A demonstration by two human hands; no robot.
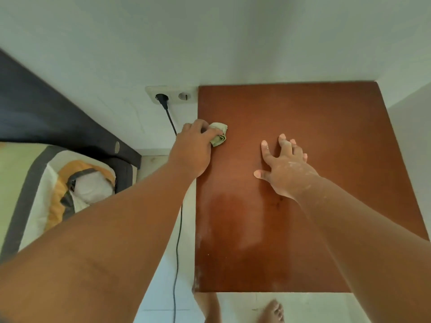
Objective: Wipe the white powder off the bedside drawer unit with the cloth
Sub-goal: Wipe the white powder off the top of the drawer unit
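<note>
The bedside drawer unit (326, 141) shows its reddish-brown wooden top, seen from above. A faint haze of white powder (210, 206) lies along its left edge and near the front. My left hand (193, 148) is at the left edge of the top, shut on a bunched pale green cloth (219, 136) that presses on the wood. My right hand (283, 166) lies flat on the middle of the top, fingers spread, dusted with white powder.
A double wall socket (172, 95) sits left of the unit with a black plug and cable (177, 241) hanging down to the floor. A bed with a dark headboard (46, 117) and patterned bedding (58, 190) is at the left. Bare feet (272, 311) stand on the tiled floor below.
</note>
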